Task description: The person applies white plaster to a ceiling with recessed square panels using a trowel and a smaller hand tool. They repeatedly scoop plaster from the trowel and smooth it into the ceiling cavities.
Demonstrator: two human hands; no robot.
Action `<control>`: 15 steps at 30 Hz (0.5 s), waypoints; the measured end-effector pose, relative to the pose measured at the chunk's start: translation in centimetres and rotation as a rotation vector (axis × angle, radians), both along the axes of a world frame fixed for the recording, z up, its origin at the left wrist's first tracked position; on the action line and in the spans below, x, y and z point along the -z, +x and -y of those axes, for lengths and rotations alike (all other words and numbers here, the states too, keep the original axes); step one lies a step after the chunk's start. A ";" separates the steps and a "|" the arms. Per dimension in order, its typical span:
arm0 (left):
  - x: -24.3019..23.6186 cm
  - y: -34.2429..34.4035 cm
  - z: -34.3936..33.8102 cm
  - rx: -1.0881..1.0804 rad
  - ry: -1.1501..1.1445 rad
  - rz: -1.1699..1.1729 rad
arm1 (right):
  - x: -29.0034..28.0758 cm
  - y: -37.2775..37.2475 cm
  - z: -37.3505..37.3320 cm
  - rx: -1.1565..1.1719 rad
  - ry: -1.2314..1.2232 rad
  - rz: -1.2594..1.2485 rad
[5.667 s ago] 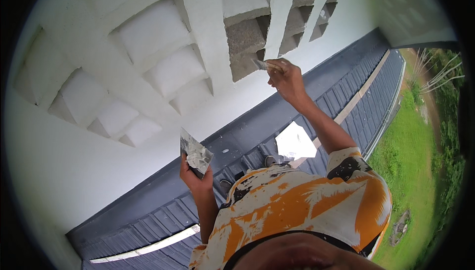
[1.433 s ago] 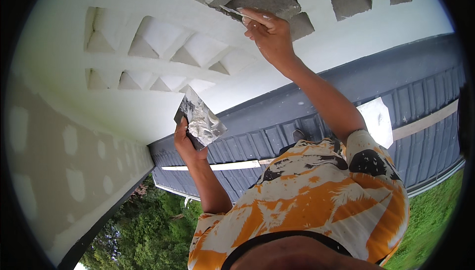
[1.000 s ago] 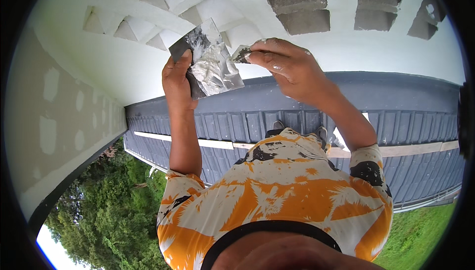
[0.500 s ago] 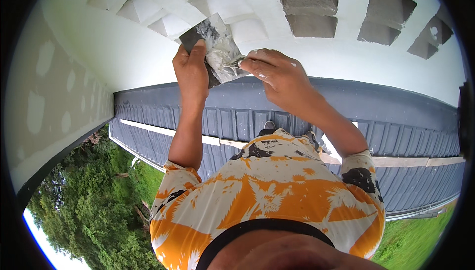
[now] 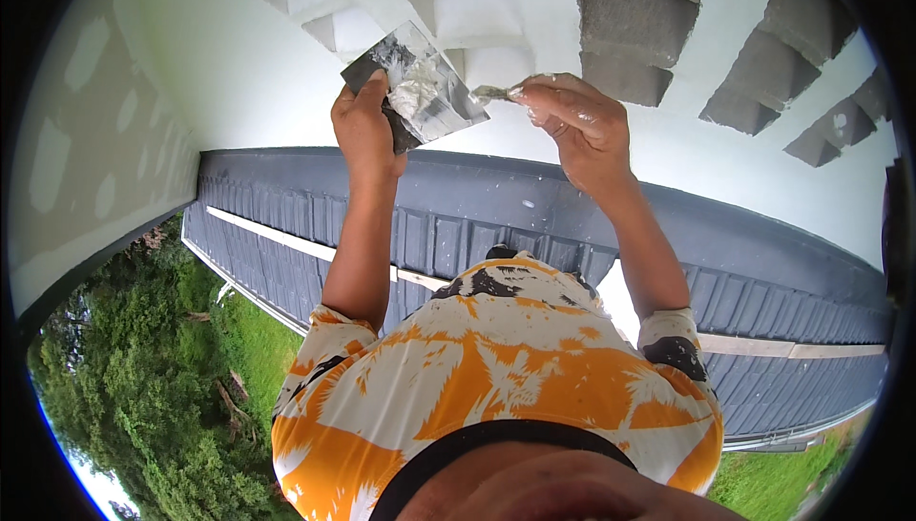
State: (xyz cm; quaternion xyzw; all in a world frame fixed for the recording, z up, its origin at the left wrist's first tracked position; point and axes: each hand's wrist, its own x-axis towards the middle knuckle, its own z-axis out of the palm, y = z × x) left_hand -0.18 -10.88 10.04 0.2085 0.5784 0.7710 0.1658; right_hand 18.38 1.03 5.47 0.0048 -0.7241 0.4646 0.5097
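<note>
My left hand (image 5: 367,130) grips a dark rectangular plate (image 5: 462,106) by its left side, thumb on top and fingers underneath. A lump of white putty (image 5: 413,94) sits on the middle of the plate, with thin smears around it. In my right hand (image 5: 587,130), pinched between thumb and fingers, is a small putty-coated spatula (image 5: 491,93). Its blade lies just off the plate's right edge, and its handle is mostly hidden by my fingers. White specks dot the right fingers. Both hands are in front of a white wall (image 5: 258,92).
Beyond the hands the wall has white-coated recesses (image 5: 477,10) and bare grey ones (image 5: 634,25). A patched wall (image 5: 86,139) meets it on the left. Below runs a dark tiled roof (image 5: 439,235) with a wooden batten (image 5: 286,235) along it. Trees (image 5: 181,406) stand lower left.
My right hand has drawn the spatula off the plate toward the right. The putty, spread more widely before, is now a compact lump. The view has shifted slightly over the wall.
</note>
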 end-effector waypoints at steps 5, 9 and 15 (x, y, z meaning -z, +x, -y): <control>2.2 -1.0 -0.8 0.134 0.101 0.404 | 3.4 -3.4 -0.1 0.074 0.069 -0.065; 3.2 -0.9 -0.3 0.091 0.147 0.369 | 3.9 -1.6 -1.0 0.396 0.195 0.159; 2.8 0.6 0.1 -0.051 0.297 -0.189 | 1.1 0.5 1.3 0.298 -0.187 0.269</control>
